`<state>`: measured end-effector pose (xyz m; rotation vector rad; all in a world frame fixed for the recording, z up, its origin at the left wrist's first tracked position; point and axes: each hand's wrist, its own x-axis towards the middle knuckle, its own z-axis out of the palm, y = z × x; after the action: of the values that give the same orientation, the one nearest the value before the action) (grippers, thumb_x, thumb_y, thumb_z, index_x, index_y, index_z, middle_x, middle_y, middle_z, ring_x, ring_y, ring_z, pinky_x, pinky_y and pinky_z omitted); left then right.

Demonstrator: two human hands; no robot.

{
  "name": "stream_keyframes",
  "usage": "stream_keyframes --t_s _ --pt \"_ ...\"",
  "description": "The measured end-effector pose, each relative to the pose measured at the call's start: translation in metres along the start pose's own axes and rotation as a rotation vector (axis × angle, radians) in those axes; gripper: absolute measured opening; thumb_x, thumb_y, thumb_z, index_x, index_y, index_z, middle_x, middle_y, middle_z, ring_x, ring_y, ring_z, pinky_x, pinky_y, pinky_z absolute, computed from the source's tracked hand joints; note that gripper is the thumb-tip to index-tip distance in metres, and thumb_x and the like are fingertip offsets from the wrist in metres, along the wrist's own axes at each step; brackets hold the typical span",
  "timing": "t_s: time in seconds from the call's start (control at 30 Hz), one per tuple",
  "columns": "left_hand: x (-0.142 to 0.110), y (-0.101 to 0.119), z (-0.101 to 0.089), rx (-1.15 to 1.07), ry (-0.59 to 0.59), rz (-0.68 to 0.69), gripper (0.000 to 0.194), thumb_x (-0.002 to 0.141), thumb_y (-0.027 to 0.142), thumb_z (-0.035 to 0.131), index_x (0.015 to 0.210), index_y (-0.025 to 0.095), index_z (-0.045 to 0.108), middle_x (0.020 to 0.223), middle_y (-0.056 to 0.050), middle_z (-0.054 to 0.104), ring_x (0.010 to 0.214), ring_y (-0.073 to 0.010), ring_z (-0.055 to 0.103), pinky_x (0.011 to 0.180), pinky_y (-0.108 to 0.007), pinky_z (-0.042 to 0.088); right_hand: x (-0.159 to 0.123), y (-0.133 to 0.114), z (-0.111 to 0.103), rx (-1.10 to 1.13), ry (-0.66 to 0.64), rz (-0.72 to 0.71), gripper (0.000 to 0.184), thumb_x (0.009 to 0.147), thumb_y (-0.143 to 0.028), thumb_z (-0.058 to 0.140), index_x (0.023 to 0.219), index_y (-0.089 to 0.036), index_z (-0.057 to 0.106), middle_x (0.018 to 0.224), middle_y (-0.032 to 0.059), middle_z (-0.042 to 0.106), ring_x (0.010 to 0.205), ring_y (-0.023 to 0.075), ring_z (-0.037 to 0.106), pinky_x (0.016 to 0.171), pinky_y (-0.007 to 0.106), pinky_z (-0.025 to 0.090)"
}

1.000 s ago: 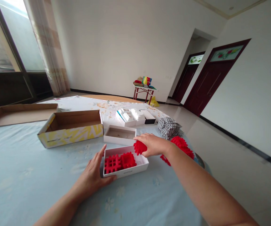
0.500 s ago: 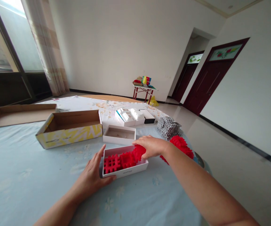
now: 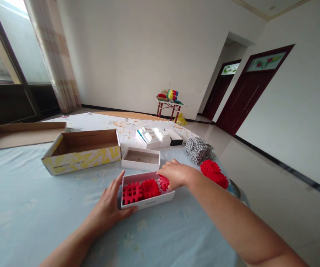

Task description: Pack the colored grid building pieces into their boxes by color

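Right hand point(image 3: 175, 174), red piece point(image 3: 163, 183) apparently gripped

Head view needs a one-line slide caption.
Left hand holding a white box of red blocks, right hand holding another block at its right end.

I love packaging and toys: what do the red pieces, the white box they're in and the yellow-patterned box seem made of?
Red pieces: probably plastic, slightly shiny, with crisp, moulded-looking teeth. White box: likely coated cardboard, given its smooth, thin walls, though plastic is possible. Yellow-patterned box: apparently cardboard, plain matte brown inside, printed outside.
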<state>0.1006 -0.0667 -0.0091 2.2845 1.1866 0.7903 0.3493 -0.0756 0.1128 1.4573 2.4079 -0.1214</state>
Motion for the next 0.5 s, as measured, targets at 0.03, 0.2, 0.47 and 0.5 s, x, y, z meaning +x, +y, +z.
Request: stream_keyframes --t_s 0.03,0.2,0.47,0.5 --pt "0.000 0.000 0.000 0.003 -0.002 -0.004 0.096 0.070 0.046 0.062 0.141 0.029 -0.001 0.132 -0.012 0.038 0.121 -0.0334 0.039 0.097 -0.052 0.033 0.001 -0.001 0.001 -0.003 -0.003 -0.004 0.051 0.055 -0.022 0.068 0.106 -0.019 0.059 0.097 0.0113 0.062 0.096 0.0309 0.050 0.086 0.045 0.033" --pt "0.000 -0.001 0.001 0.011 0.002 -0.003 0.098 0.068 0.046 0.063 0.141 0.028 0.000 0.133 -0.011 0.037 0.120 -0.0318 0.040 0.097 -0.048 0.035 0.012 0.000 0.012 0.055 0.013 -0.077 0.047 0.053 -0.020 0.068 0.100 -0.024 0.061 0.086 0.0056 0.064 0.093 0.0276 0.052 0.083 0.039 0.035" --pt "0.001 0.001 0.001 -0.005 0.005 -0.003 0.097 0.068 0.044 0.064 0.141 0.027 0.001 0.128 -0.012 0.041 0.118 -0.0326 0.042 0.095 -0.050 0.035 0.010 0.021 0.010 0.287 -0.009 -0.091 0.060 0.057 -0.035 0.070 0.114 -0.024 0.055 0.103 0.0039 0.063 0.092 0.0231 0.057 0.078 0.029 0.039" --pt "0.001 0.001 0.001 -0.010 0.006 -0.003 0.097 0.068 0.044 0.064 0.141 0.027 0.002 0.128 -0.012 0.041 0.118 -0.0325 0.042 0.095 -0.050 0.036 0.007 0.024 0.007 0.335 0.024 -0.075 0.064 0.057 -0.036 0.071 0.116 -0.024 0.052 0.106 0.0040 0.062 0.093 0.0222 0.057 0.077 0.028 0.040"
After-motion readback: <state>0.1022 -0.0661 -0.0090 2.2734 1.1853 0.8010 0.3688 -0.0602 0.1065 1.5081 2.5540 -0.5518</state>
